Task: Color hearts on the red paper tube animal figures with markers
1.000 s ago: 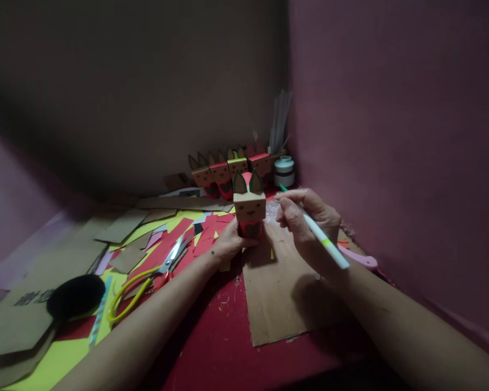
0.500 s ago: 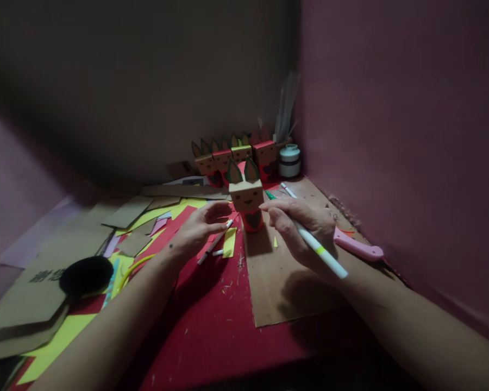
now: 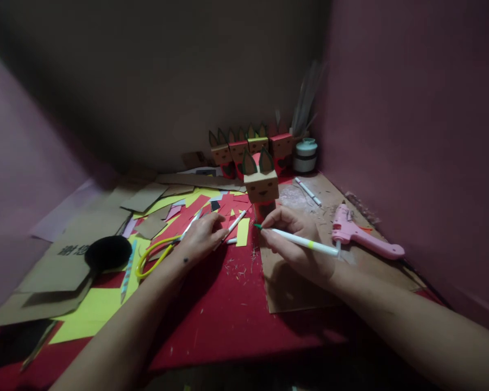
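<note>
Our right hand (image 3: 299, 251) has its grip closed around a white marker (image 3: 305, 241), fingers pinched near the front, with the green tip pointing left, just above the left edge of the cardboard sheet (image 3: 297, 290) that lies on the red table (image 3: 228, 320). Just behind that hand, on the far end of the sheet, a paper figure (image 3: 261, 185) stands upright, with a box head, two pointed ears and a red body. Our left hand (image 3: 199, 240) lies on the table with its grip open, the fingers stretched out and their tips resting on a white pen (image 3: 238, 220). A yellow strip (image 3: 243, 232) lies just beside that pen. Yellow-handled scissors (image 3: 157, 254) lie to the left of our left hand among paper scraps. A pink glue gun (image 3: 364, 240) rests near the table's right edge, and a row of similar figures (image 3: 250, 145) stands in the far right corner beside a small jar (image 3: 305, 156).
</note>
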Available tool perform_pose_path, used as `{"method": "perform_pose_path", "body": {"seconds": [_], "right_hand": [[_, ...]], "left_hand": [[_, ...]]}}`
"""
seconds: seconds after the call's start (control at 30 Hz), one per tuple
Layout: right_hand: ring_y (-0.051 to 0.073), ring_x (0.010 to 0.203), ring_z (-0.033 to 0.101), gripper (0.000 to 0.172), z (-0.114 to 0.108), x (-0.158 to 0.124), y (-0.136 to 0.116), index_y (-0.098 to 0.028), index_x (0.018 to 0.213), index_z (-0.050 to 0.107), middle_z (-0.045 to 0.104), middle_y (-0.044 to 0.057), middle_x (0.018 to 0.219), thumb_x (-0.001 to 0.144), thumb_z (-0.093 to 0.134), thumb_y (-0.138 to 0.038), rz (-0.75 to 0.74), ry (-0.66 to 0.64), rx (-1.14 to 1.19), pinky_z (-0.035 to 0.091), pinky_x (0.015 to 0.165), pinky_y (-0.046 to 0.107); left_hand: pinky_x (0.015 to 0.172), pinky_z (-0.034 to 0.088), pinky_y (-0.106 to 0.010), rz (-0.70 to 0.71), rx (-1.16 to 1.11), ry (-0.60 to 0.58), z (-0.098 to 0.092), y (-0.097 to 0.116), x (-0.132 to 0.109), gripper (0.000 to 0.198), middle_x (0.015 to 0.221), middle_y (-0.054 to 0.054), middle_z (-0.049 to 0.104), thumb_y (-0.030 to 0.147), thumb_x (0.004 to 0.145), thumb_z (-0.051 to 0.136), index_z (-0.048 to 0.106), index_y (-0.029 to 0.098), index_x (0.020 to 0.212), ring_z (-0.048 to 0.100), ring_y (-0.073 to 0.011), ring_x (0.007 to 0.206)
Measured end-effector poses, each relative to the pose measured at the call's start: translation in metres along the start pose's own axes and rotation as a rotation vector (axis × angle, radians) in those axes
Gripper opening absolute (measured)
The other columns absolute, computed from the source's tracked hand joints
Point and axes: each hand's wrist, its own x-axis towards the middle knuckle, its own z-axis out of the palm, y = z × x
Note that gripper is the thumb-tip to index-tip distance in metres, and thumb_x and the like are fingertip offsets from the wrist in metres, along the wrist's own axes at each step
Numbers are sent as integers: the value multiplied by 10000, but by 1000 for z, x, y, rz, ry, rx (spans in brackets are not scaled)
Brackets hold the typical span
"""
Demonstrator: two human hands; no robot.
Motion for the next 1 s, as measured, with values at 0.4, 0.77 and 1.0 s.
{"method": "perform_pose_path", "body": {"seconds": [0.4,0.77,1.0], "right_hand": [[95,508,495,135,8,2,6,-185,755,698,597,-33,586,809,713,-307,404,-135,221,340,459,226],[73,425,463,116,5,5,13,-195,768,612,603,-38,556,795,702,-263,471,-9,407,307,402,207],[65,402,467,119,6,6,12,-195,749,603,599,-42,538,768,694,-268,505,-15,379,313,393,198]], "left_hand": [[731,428,-343,177,22,-57,14,-5,-13,156,756,-31,622,348,806,658,630,229,710,545,-218,763],[735,483,-309,87,-429,-186,2,20,-30,158,813,-18,675,355,847,719,704,198,844,597,-175,768],[686,478,-275,-17,-578,-214,14,26,-35,187,752,1,644,355,850,736,687,175,845,583,-137,692]]}}
